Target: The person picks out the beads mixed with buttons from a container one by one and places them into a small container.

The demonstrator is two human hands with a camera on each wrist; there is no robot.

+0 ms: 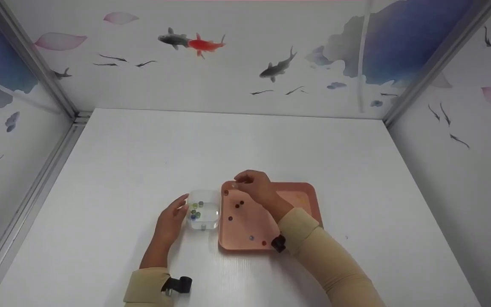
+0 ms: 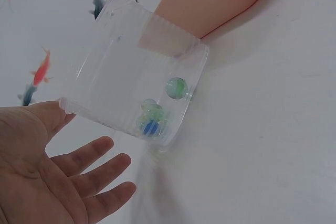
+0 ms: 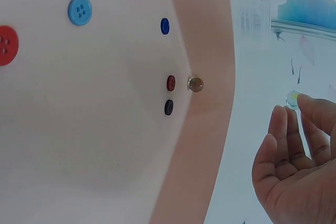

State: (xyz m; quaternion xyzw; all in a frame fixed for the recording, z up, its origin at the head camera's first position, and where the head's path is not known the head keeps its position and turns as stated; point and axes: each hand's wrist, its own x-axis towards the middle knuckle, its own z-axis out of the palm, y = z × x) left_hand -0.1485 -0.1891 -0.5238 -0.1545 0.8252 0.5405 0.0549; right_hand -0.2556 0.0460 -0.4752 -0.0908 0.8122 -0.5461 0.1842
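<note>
My right hand [image 1: 259,186] is over the far left part of a pink tray [image 1: 249,224], pinching a clear marble [image 3: 292,100] with yellow in it between thumb and fingertips. Left of the tray stands a clear plastic container [image 1: 205,196], with several green and blue marbles [image 2: 152,112] at its bottom. Beside its left side is my left hand [image 1: 171,224], a digit touching the rim and the other fingers stretched out. On the tray, a brownish marble [image 3: 196,84] lies by the edge, close to a dark red button [image 3: 171,83] and a black button [image 3: 169,107].
Also on the tray are a dark blue button [image 3: 165,26], a light blue button [image 3: 80,10] and a red button [image 3: 7,45]. Container and tray sit side by side on a white table [image 1: 143,140]. Panels painted with fish [image 1: 206,44] enclose the table.
</note>
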